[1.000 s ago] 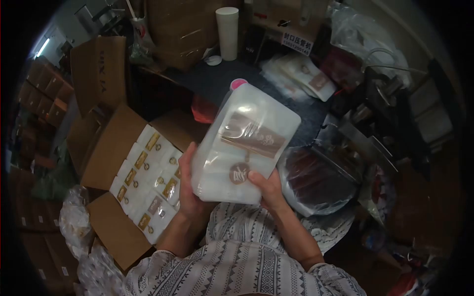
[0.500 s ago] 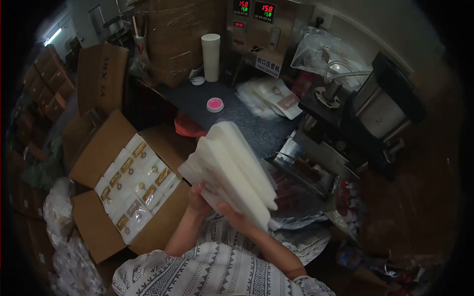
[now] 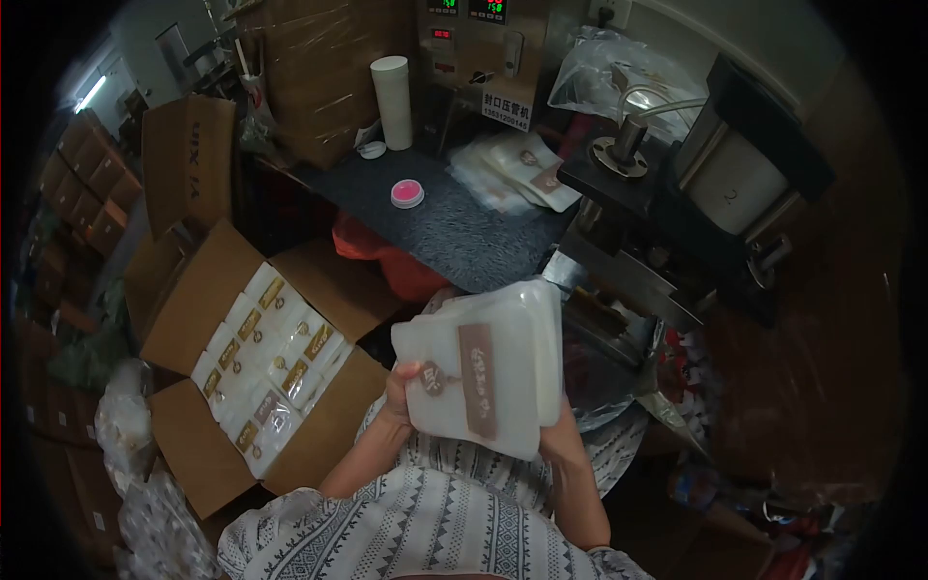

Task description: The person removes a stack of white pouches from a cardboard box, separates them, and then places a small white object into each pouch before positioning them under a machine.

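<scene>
Print side now up, the bag stack sits near, above the lap.
Left hand pinches its left edge; right hand, fingers hidden. Likely light, slippery; grip both sides.

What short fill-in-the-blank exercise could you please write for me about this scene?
1. The left hand holds printed bags while the right hand is at their lower right, and the open carton is to the person's ____.
2. The small round tub on the dark tabletop shows the bright colour ____.
3. The digit on the large metal cylinder is ____.
4. The Latin lettering on the carton's raised flap reads ____.

Missing words: left; pink; 2; Yi Xin.
</scene>
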A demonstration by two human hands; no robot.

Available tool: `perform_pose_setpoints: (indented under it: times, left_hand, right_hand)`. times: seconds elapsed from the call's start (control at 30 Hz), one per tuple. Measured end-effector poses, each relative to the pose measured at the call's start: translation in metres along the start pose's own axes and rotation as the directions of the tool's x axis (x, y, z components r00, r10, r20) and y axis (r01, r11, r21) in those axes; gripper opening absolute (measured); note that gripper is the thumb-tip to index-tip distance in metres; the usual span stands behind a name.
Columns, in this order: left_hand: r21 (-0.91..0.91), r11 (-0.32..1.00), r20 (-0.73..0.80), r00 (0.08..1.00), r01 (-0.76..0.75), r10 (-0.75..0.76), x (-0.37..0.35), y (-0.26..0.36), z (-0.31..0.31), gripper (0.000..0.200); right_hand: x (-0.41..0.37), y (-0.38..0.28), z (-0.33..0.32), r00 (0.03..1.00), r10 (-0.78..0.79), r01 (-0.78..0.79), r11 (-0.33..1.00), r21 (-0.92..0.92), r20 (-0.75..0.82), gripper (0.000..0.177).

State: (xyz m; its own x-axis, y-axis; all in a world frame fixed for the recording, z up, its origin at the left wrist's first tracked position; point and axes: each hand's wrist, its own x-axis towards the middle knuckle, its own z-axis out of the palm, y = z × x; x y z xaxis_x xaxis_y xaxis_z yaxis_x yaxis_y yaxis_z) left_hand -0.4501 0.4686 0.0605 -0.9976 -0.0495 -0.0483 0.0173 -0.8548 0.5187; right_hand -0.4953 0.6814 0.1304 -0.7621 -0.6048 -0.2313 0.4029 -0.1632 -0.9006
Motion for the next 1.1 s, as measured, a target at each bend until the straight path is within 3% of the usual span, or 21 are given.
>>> perform_pose_setpoints:
  times: [0.13, 0.23, 0.3, 0.33, 0.37, 0.4, 0.47, 0.5, 0.53, 0.57, 0.6, 0.67, 0.73, 0.77, 0.8, 0.83, 0.87, 0.97, 1.03, 1.07, 1.1]
  left_hand:
    - [0.082, 0.993, 0.004, 0.996, 0.084, -0.085, -0.002, 0.009, 0.009, 0.083]
    - [0.068, 0.99, 0.018, 0.992, 0.12, -0.122, -0.003, 0.014, 0.008, 0.087]
    - [0.108, 0.986, -0.006, 0.992, 0.127, -0.127, -0.004, 0.023, 0.017, 0.088]
    - [0.154, 0.981, -0.017, 0.993, 0.117, -0.116, -0.005, 0.028, 0.022, 0.09]
    - [0.152, 0.98, -0.021, 0.992, 0.129, -0.127, -0.008, 0.033, 0.024, 0.09]
    - [0.236, 0.968, -0.01, 0.996, 0.084, -0.084, -0.012, 0.039, 0.024, 0.087]
    - [0.321, 0.946, 0.009, 0.998, 0.05, -0.055, -0.015, 0.049, 0.017, 0.085]
    - [0.43, 0.903, 0.001, 1.0, -0.013, 0.014, -0.016, 0.052, 0.012, 0.083]
    - [0.48, 0.877, 0.001, 0.999, -0.036, 0.041, -0.017, 0.05, 0.01, 0.083]
    - [0.529, 0.847, 0.001, 0.998, -0.058, 0.068, -0.018, 0.048, 0.007, 0.082]
    - [0.514, 0.856, -0.052, 0.995, -0.05, 0.09, -0.02, 0.043, 0.008, 0.082]
    - [0.505, 0.863, -0.09, 0.992, -0.034, 0.092, -0.018, 0.032, 0.017, 0.082]
    - [0.678, 0.724, -0.063, 0.972, -0.126, 0.228, -0.024, 0.028, 0.045, 0.088]
    - [0.729, 0.667, -0.044, 0.962, -0.152, 0.268, -0.026, 0.03, 0.057, 0.09]
    - [0.888, 0.42, 0.082, 0.962, -0.188, 0.259, -0.029, 0.034, 0.067, 0.096]
    - [0.934, 0.286, 0.15, 0.963, -0.212, 0.223, -0.031, 0.032, 0.066, 0.098]
    - [0.958, 0.149, 0.217, 0.958, -0.246, 0.185, -0.033, 0.031, 0.065, 0.101]
    - [0.937, 0.087, 0.33, 0.94, -0.337, 0.086, -0.036, 0.025, 0.038, 0.105]
    - [0.899, 0.028, 0.434, 0.897, -0.438, 0.084, -0.032, 0.021, 0.031, 0.104]
    - [0.877, 0.025, 0.478, 0.876, -0.48, 0.065, -0.03, 0.018, 0.028, 0.104]
    - [0.9, 0.06, 0.423, 0.899, -0.431, 0.108, -0.031, 0.016, 0.026, 0.104]
  right_hand:
    - [0.001, 0.002, 0.004, 0.993, 0.055, -0.054, 0.998, 0.011, -0.109, 0.039]
    - [-0.002, 0.003, 0.014, 0.991, -0.028, 0.043, 0.992, 0.115, -0.13, 0.038]
    - [-0.001, 0.001, 0.016, 0.924, 0.264, -0.089, 0.852, 0.516, -0.276, 0.026]
    - [0.003, 0.006, 0.001, 0.919, 0.273, -0.091, 0.848, 0.522, -0.284, 0.026]
    - [0.007, 0.016, -0.03, 0.999, 0.006, -0.036, 0.673, 0.739, 0.043, 0.021]
    - [0.005, 0.02, -0.055, 0.898, -0.349, -0.093, 0.443, 0.892, 0.267, 0.02]
    - [-0.025, -0.002, -0.072, 0.931, -0.355, 0.087, 0.429, 0.899, 0.08, 0.017]
    - [-0.034, 0.0, -0.069, 0.932, -0.355, 0.095, 0.426, 0.9, 0.07, 0.017]
    - [-0.043, 0.004, -0.063, 0.941, -0.304, 0.337, 0.779, 0.529, -0.151, 0.018]
    - [-0.052, 0.007, -0.056, 0.865, -0.346, 0.366, 0.931, -0.016, -0.362, 0.019]
    - [-0.044, -0.001, -0.016, 0.858, -0.343, 0.175, 0.895, -0.41, -0.383, 0.01]
    - [-0.02, 0.014, 0.019, 0.811, -0.566, 0.25, 0.565, -0.787, -0.149, 0.017]
    - [-0.004, 0.021, 0.039, 0.823, -0.512, 0.232, 0.697, -0.679, -0.244, 0.02]
    - [-0.001, 0.026, 0.039, 0.816, -0.517, 0.225, 0.698, -0.68, -0.26, 0.02]
    - [0.002, 0.032, 0.037, 0.781, -0.569, 0.199, 0.615, -0.763, -0.255, 0.018]
    - [0.004, 0.037, 0.035, 0.745, -0.62, 0.16, 0.524, -0.837, -0.246, 0.016]
    - [0.004, 0.04, 0.032, 0.735, -0.622, 0.137, 0.527, -0.839, -0.271, 0.016]
    - [0.002, 0.047, 0.024, 0.693, -0.658, 0.067, 0.465, -0.883, -0.293, 0.011]
    - [0.001, 0.052, 0.02, 0.649, -0.63, 0.104, 0.629, -0.77, -0.427, 0.009]
    - [-0.001, 0.058, 0.011, 0.613, -0.665, 0.085, 0.592, -0.801, -0.426, 0.008]
    - [-0.007, 0.059, 0.0, 0.575, -0.67, 0.04, 0.597, -0.801, -0.47, 0.008]
